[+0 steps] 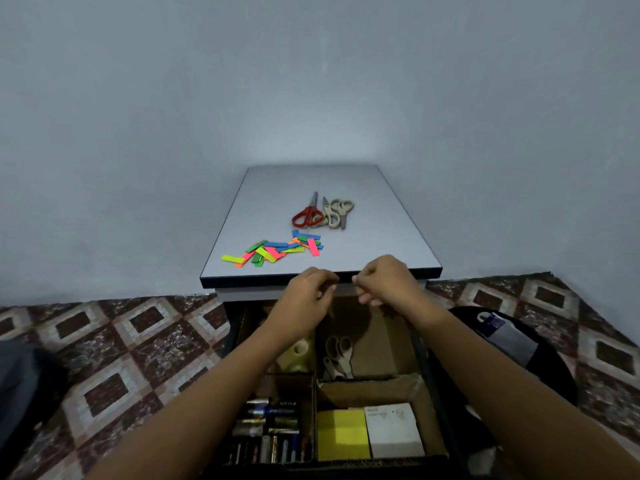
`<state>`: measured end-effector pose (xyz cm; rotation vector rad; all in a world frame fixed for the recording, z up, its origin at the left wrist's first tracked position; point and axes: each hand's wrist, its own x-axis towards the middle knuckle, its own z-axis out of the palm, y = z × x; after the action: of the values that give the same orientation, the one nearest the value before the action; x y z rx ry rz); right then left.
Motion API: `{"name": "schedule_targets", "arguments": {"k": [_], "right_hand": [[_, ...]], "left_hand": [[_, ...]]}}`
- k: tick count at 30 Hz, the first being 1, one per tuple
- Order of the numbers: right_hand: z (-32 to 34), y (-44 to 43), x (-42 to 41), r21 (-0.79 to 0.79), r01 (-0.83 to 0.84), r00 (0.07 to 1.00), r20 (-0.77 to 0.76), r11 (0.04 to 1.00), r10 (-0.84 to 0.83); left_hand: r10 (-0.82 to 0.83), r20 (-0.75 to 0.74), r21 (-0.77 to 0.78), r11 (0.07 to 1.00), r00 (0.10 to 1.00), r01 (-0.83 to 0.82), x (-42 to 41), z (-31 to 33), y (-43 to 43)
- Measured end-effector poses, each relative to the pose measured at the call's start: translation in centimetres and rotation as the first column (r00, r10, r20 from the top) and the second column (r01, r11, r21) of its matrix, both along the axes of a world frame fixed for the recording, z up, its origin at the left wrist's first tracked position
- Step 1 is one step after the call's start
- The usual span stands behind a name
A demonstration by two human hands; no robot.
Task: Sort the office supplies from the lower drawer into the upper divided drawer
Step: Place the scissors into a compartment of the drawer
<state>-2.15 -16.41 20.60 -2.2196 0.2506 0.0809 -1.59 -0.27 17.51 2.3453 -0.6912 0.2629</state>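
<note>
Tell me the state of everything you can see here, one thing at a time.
Divided drawer: pulled open.
Batteries: lying in front left compartment.
Sticky note pads: flat in front right compartment.
Drawer scissors: closed, in a rear compartment.
Cabinet-top scissors: closed, lying together.
Coloured strips: scattered loose on the cabinet top.
Left hand: fingers curled, grip unclear.
Right hand: fingers curled, grip unclear.

Cabinet top (346,183): grey, dark-edged, against the far wall.
Red scissors (306,215): flat on the top, touching the beige scissors (335,216) at right.
Coloured strips (273,249): scattered nearer, left of centre.
Left hand (308,296), right hand (386,282): fingers curled, close together at the top's near edge; contents unclear.
Divided drawer (367,393): open below.
Far compartments: tape rolls (297,355) left, drawer scissors (337,356) middle.
Near compartments: batteries (268,431) left, yellow notes (341,434) and white pad (393,429) right.
</note>
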Motion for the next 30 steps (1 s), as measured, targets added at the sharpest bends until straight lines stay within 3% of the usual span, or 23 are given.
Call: {"name": "schedule_targets", "arguments": {"k": [5, 10, 15, 20, 25, 30], "right_hand": [[3.8, 0.3, 2.8, 0.009, 0.102, 0.984, 0.146, 0.995, -0.103], [3.8, 0.4, 6.4, -0.112, 0.149, 0.966, 0.228, 0.982, -0.121], [2.9, 0.3, 9.3, -0.301, 0.068, 0.977, 0.215, 0.951, -0.002], [1.3, -0.4, 11.7, -0.489, -0.066, 0.981, 0.125, 0.870, 0.145], [0.8, -1.2, 12.3, -0.657, -0.127, 0.968, 0.083, 0.743, 0.239], [0.5, -1.5, 12.1, -0.714, -0.080, 0.967, 0.113, 0.695, 0.227]], "left_hand": [[0.059, 0.036, -0.017, 0.998, 0.998, -0.059, 3.7, 3.8, -0.9], [0.132, 0.048, 0.043, 0.990, 0.990, -0.134, 7.9, 5.2, -1.4], [0.095, 0.090, 0.277, 0.954, 0.991, -0.117, 12.0, 5.0, -2.2], [0.089, 0.070, 0.527, 0.842, 0.994, -0.113, 14.5, 4.8, -3.3], [0.023, 0.071, 0.631, 0.773, 0.997, -0.063, 15.0, 4.6, -4.3], [0.019, 0.067, 0.649, 0.759, 0.998, -0.058, 14.9, 4.4, -5.0]]}}
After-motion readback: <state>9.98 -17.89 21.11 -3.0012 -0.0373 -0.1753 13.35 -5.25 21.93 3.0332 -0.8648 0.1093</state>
